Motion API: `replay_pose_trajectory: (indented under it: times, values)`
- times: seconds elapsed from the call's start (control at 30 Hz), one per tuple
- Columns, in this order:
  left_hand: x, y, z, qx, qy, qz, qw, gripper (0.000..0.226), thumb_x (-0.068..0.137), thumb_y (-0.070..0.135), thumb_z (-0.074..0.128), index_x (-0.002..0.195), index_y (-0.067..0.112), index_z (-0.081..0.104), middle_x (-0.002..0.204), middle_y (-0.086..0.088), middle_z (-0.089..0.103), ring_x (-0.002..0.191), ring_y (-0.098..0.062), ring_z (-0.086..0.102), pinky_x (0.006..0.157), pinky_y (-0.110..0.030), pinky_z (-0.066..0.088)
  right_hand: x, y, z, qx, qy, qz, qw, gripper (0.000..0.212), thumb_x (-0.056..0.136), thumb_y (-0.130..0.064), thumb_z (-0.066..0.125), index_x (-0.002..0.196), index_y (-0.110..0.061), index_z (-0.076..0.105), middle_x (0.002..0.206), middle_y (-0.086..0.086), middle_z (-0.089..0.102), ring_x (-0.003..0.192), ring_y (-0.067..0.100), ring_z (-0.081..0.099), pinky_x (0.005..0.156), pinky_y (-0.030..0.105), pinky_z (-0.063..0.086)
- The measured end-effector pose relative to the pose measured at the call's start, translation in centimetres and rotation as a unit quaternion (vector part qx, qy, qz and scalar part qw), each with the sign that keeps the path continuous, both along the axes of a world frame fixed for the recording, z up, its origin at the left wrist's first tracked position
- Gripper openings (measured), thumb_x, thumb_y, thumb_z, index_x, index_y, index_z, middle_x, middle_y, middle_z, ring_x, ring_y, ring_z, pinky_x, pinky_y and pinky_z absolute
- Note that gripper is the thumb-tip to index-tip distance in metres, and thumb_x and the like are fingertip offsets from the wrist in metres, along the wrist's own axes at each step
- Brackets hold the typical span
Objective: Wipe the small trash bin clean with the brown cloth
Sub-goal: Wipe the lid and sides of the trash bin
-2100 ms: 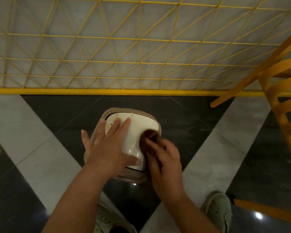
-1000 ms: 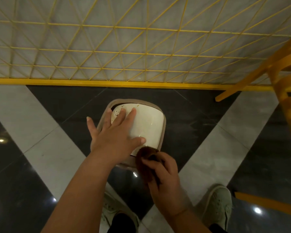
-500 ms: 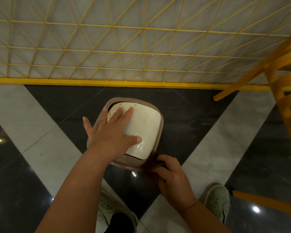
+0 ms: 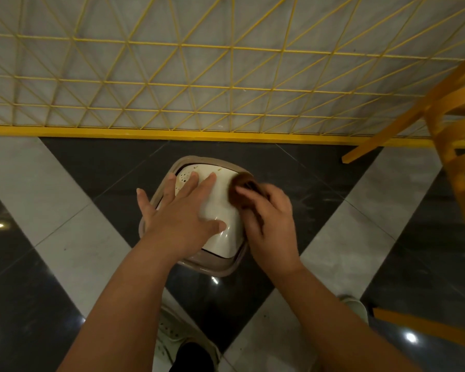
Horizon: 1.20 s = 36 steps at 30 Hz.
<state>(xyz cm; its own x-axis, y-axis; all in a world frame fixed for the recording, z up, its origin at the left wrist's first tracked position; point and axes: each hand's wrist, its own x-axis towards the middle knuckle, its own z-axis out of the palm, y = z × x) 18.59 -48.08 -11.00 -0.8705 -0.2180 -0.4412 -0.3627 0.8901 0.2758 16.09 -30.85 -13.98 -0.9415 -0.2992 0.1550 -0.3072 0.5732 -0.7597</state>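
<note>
We are mid-wipe. The bin (image 4: pixel 220 210) is sitting on the floor (image 4: pixel 333 245) by the yellow grid wall (image 4: pixel 226 76), just ahead of our shoes. Our left hand (image 4: pixel 183 218) is lying flat on the cream lid, fingers spread and straight, pressing to steady it, not gripping. Our right hand (image 4: pixel 269 221) is clenching the cloth (image 4: pixel 242 189) and rubbing it against the lid's far right edge near the rim; the hand is blurred, so we are judging it to be in motion. Brown specks are showing at the lid's far left corner by our fingertips, so that patch looks unwiped. The taupe rim and the side walls are mostly hidden, so we cannot tell if they are clean. We are judging the job partly done, lid first, rest left.
</note>
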Motion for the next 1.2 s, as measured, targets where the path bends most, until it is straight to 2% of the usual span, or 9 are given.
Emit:
replay_pose_trajectory:
  times: [0.17, 0.37, 0.57, 0.67, 0.77, 0.83, 0.9, 1.03, 1.2]
  values:
    - [0.1, 0.0, 0.0, 0.022, 0.006, 0.006, 1.0, 0.086, 0.081, 0.064, 0.054, 0.142, 0.06, -0.007, 0.161, 0.018, -0.006, 0.144, -0.012, -0.026, 0.104, -0.058, -0.029, -5.6, -3.0, 1.8, 0.134, 0.009, 0.053, 0.989, 0.028, 0.094, -0.035, 0.054, 0.119, -0.028, 0.066, 0.125, 0.001, 0.057, 0.113, 0.024, 0.046, 0.092, 0.037, 0.035]
    - [1.2, -0.5, 0.4, -0.049, 0.056, 0.082, 0.994, 0.119, 0.063, 0.079, 0.061, 0.148, 0.043, -0.015, 0.162, 0.009, -0.013, 0.146, -0.02, -0.023, 0.104, -0.058, -0.026, -6.3, -2.3, 1.4, 0.079, -0.102, 0.016, 0.992, 0.026, 0.092, -0.043, 0.053, 0.112, -0.033, 0.065, 0.113, -0.004, 0.058, 0.105, 0.021, 0.052, 0.09, 0.041, 0.046]
    - [3.8, 0.2, 1.0, -0.059, -0.012, 0.198, 0.978, 0.127, 0.058, 0.089, 0.053, 0.151, 0.033, -0.014, 0.162, -0.002, -0.016, 0.148, -0.028, -0.018, 0.11, -0.063, -0.012, -4.1, -1.1, 0.9, 0.083, -0.169, -0.092, 0.978, 0.024, 0.091, -0.048, 0.05, 0.109, -0.034, 0.057, 0.102, -0.011, 0.048, 0.1, 0.017, 0.055, 0.083, 0.039, 0.052]
    - [5.2, 0.9, 1.5, -0.01, -0.057, 0.272, 0.96, 0.131, 0.056, 0.088, 0.057, 0.152, 0.03, -0.009, 0.164, -0.004, -0.001, 0.149, -0.033, -0.002, 0.113, -0.064, 0.002, -2.0, 0.5, 1.0, 0.087, -0.187, -0.12, 0.971, 0.027, 0.09, -0.049, 0.049, 0.111, -0.033, 0.056, 0.107, -0.01, 0.051, 0.1, 0.015, 0.056, 0.083, 0.038, 0.053]
    - [6.6, 1.1, 1.5, 0.104, -0.1, 0.349, 0.926, 0.12, 0.058, 0.083, 0.064, 0.15, 0.025, 0.014, 0.149, -0.007, 0.04, 0.137, -0.035, 0.036, 0.111, -0.059, 0.023, 0.1, 2.1, 1.1, 0.09, -0.194, -0.122, 0.969, 0.023, 0.09, -0.05, 0.049, 0.109, -0.04, 0.054, 0.108, -0.014, 0.052, 0.092, 0.007, 0.055, 0.076, 0.028, 0.051]
    - [7.1, 1.2, 1.1, 0.188, -0.086, 0.367, 0.907, 0.097, 0.064, 0.077, 0.066, 0.14, 0.024, 0.037, 0.136, -0.006, 0.053, 0.126, -0.031, 0.048, 0.109, -0.057, 0.031, 1.1, 2.8, 1.3, 0.078, -0.202, -0.126, 0.968, 0.011, 0.09, -0.049, 0.05, 0.101, -0.048, 0.05, 0.105, -0.016, 0.051, 0.083, 0.0, 0.053, 0.065, 0.017, 0.041]
    - [6.9, 1.4, 1.2, 0.212, -0.07, 0.359, 0.906, 0.082, 0.069, 0.08, 0.057, 0.132, 0.027, 0.048, 0.133, -0.003, 0.056, 0.125, -0.03, 0.049, 0.111, -0.06, 0.026, 1.6, 3.3, 1.5, 0.065, -0.22, -0.134, 0.964, 0.01, 0.091, -0.047, 0.05, 0.101, -0.048, 0.049, 0.106, -0.016, 0.053, 0.082, -0.001, 0.051, 0.063, 0.015, 0.036]
    - [4.8, 1.6, 1.1, 0.169, -0.065, 0.373, 0.91, 0.075, 0.087, 0.076, 0.016, 0.141, 0.032, 0.044, 0.148, -0.006, 0.045, 0.14, -0.032, 0.032, 0.114, -0.063, -0.004, 3.0, 4.4, 1.7, 0.032, -0.228, -0.154, 0.961, 0.014, 0.094, -0.044, 0.048, 0.107, -0.043, 0.052, 0.108, -0.013, 0.056, 0.085, -0.003, 0.052, 0.065, 0.013, 0.035]
    - [3.4, 0.8, -0.1, 0.318, -0.005, 0.485, 0.814, 0.07, 0.094, 0.065, 0.028, 0.144, 0.019, 0.043, 0.15, -0.012, 0.042, 0.139, -0.032, 0.035, 0.118, -0.049, 0.019, 5.7, 6.2, 2.4, 0.032, -0.18, -0.12, 0.976, 0.021, 0.094, -0.033, 0.053, 0.107, -0.048, 0.047, 0.101, -0.025, 0.047, 0.091, -0.004, 0.053, 0.065, 0.008, 0.039]
